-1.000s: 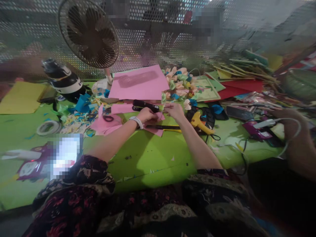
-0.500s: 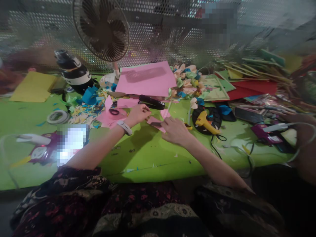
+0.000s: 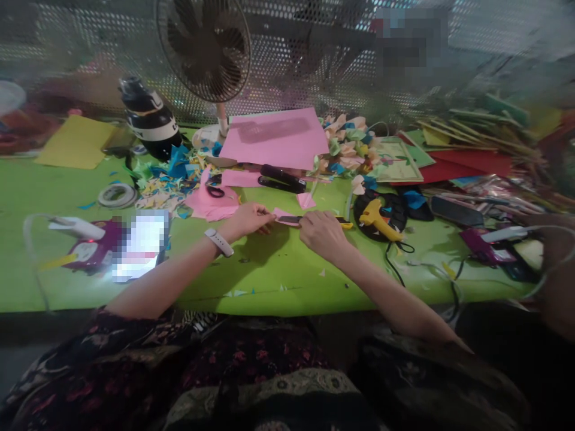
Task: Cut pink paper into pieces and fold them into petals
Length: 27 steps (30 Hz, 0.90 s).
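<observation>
My left hand (image 3: 254, 219) has dropped to the left end of a small pink paper (image 3: 279, 212); I cannot tell whether its fingertips pinch it. My right hand (image 3: 322, 232) wraps a yellow-handled cutter (image 3: 290, 220), dark part over the paper, so both hands apparently now share one piece, mid-table.

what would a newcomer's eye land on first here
Probably the brightly lit screen at left on the green table. Next, the large pink sheet at the back, beside the fan. Then mid-table, the left hand near small pink paper, the right hand on a dark tool.
</observation>
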Available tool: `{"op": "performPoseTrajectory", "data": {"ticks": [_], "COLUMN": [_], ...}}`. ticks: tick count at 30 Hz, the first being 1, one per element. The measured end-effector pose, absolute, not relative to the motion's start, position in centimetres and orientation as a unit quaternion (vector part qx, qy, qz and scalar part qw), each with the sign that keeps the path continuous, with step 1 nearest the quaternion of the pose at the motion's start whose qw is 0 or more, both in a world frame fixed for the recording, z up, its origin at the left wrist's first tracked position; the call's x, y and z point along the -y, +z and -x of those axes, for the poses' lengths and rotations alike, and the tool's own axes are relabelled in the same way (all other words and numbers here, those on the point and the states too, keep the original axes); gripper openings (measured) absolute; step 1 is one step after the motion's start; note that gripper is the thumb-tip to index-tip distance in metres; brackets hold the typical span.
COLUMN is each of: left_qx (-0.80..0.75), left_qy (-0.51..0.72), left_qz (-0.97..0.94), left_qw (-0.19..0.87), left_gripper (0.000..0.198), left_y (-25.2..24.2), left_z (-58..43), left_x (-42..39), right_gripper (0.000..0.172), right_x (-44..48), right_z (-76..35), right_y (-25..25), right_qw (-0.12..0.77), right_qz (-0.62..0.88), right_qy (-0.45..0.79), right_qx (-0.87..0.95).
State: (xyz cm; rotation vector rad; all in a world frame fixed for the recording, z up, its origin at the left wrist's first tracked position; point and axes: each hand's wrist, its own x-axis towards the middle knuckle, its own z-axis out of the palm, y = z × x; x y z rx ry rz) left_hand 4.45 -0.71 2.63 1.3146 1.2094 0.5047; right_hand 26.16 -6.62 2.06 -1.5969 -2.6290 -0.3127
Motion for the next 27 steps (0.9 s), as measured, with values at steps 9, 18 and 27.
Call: {"op": "performPoseTrajectory", "data": {"ticks": [9, 18, 27], "left_qx": [-0.509, -0.419, -0.393], "left_qy": [0.378, 0.441, 0.375], "left_qz": [-0.388, -0.375, -0.351], "left_qw": [0.669, 0.699, 0.763], "left_gripper": [0.026, 0.034, 0.023], "left_y": [2.8, 0.7, 0.6], "left_z": [-3.5, -2.0, -1.2], "left_x": [3.6, 2.4, 2.6], "right_gripper": [0.024, 0.039, 0.028], "right_x": [7.4, 6.4, 4.8], "right_z": [-21.1, -21.5, -23.8], "right_y": [2.5, 2.2, 1.4], "right_qw": [0.119, 0.168, 0.237], "right_qz": [0.441, 0.385, 0.395], "right_qy": [-0.116, -0.076, 0.048], "right_qx": [0.882, 0.904, 0.886]}}
